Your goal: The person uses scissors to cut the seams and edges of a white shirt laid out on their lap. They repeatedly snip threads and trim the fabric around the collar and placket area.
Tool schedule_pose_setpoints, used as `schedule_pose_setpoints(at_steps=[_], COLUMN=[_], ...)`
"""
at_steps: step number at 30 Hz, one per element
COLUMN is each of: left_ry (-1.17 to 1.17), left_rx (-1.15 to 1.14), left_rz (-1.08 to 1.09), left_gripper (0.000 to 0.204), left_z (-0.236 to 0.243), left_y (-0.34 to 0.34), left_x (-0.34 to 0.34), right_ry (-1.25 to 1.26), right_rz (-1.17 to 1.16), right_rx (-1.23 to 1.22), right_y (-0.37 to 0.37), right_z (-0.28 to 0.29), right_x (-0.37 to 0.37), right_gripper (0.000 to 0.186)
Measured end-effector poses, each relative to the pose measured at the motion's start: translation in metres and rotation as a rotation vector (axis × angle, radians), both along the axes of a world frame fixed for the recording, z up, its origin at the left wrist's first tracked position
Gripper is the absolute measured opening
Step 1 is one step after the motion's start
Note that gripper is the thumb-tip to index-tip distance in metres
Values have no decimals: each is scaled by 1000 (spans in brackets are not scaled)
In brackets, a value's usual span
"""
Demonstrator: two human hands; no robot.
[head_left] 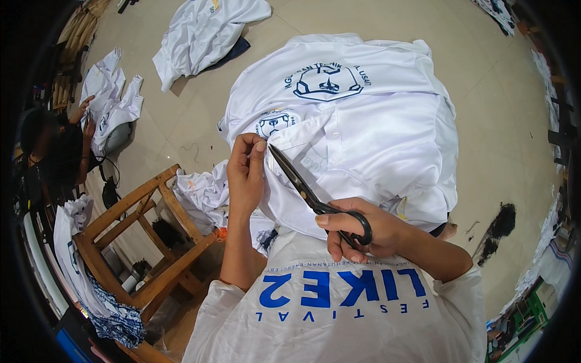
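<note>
My right hand (376, 231) is closed round the handles of a pair of black scissors (298, 179). Their blades look nearly together and point up and left, with the tips close to my left fingertips. My left hand (247, 175) pinches the edge of a white shirt (387, 139) beside its collar area. Dark blue emblems are printed on this shirt and on the white garment (396, 69) under or beyond it; the folds hide where one ends. Whether a thread lies between my left fingers is too small to tell.
A wooden chair frame (175, 212) stands at my left, white cloth (203, 193) heaped beside it. Farther left, a person (54, 145) handles another white garment (112, 100). More white shirts (209, 36) lie on the tiled floor ahead. A black patch (499, 230) lies at the right.
</note>
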State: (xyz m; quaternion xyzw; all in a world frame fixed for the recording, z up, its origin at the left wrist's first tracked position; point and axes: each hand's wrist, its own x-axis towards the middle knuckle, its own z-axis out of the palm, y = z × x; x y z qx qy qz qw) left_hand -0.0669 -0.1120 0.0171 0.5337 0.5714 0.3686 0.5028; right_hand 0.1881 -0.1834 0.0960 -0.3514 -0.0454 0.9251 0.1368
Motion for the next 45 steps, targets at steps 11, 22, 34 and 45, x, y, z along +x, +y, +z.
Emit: schedule_pose_setpoints(at_steps=[11,22,34,45], left_ry=[51,-15,335,649], left_rx=[-49,-4,210,290], left_rz=[6,294,386,-52], left_gripper=[14,21,17,15], left_z=[4,11,15,31], left_y=[-2,6,4,-24], left_x=[-2,-15,-88,26], right_ry=[-24,-68,-132,-129], right_rz=[35,-37,-409,-318], right_rx=[-31,42,147,116], right_y=[4,5,10,0], right_z=[2,7,13,11], right_x=[-3,6,28,20], right_gripper=[30,42,33,33])
